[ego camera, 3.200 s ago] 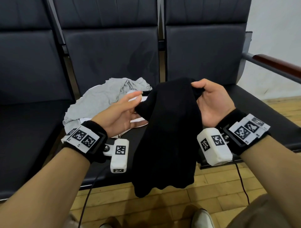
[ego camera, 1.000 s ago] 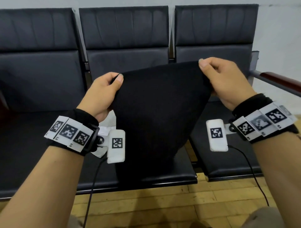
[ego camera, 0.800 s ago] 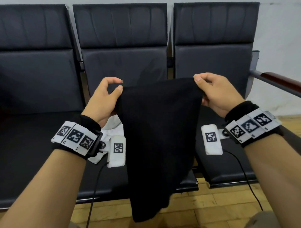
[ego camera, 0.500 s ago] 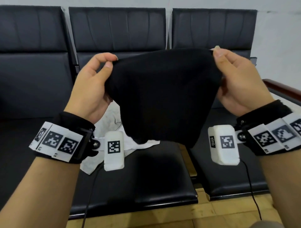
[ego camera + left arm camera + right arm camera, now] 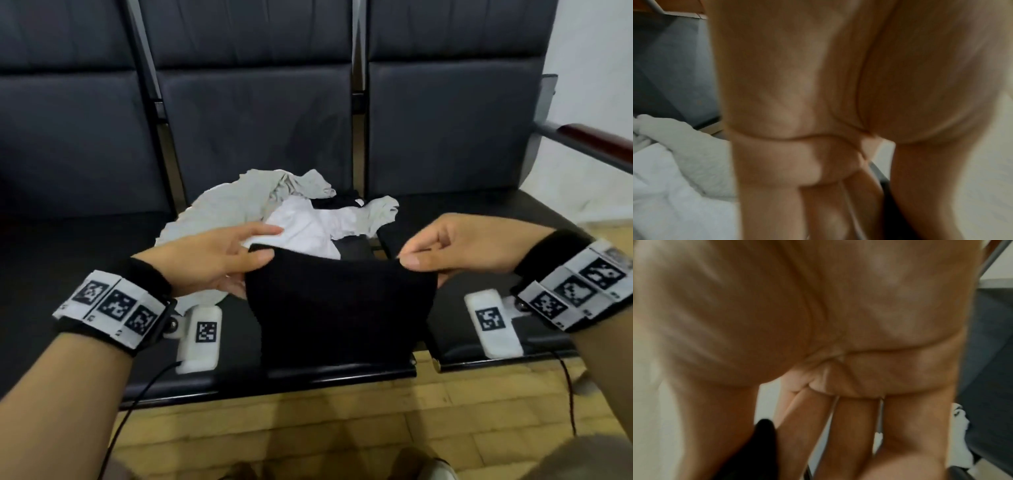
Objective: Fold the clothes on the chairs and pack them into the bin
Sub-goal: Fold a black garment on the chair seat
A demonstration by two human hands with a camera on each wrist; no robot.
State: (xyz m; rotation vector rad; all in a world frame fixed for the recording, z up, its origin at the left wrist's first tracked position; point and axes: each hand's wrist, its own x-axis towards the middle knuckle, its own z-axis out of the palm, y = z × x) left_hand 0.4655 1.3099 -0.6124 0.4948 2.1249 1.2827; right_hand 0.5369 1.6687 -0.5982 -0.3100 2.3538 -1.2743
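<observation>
Black garment lowered onto the chair seat

The left hand (image 5: pixel 219 255) and right hand (image 5: pixel 455 245) each pinch a top corner of the black garment (image 5: pixel 337 301) — half a second ago it was held up at chest height, now it hangs low over the front edge of the middle chair (image 5: pixel 239 370). The lowering probably begins the fold. The grey and white clothes (image 5: pixel 274 209) wait behind — no bin is visible.

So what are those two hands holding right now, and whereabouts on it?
A black garment, held by its top edge: the left hand pinches the left corner, the right hand the right corner.
</observation>
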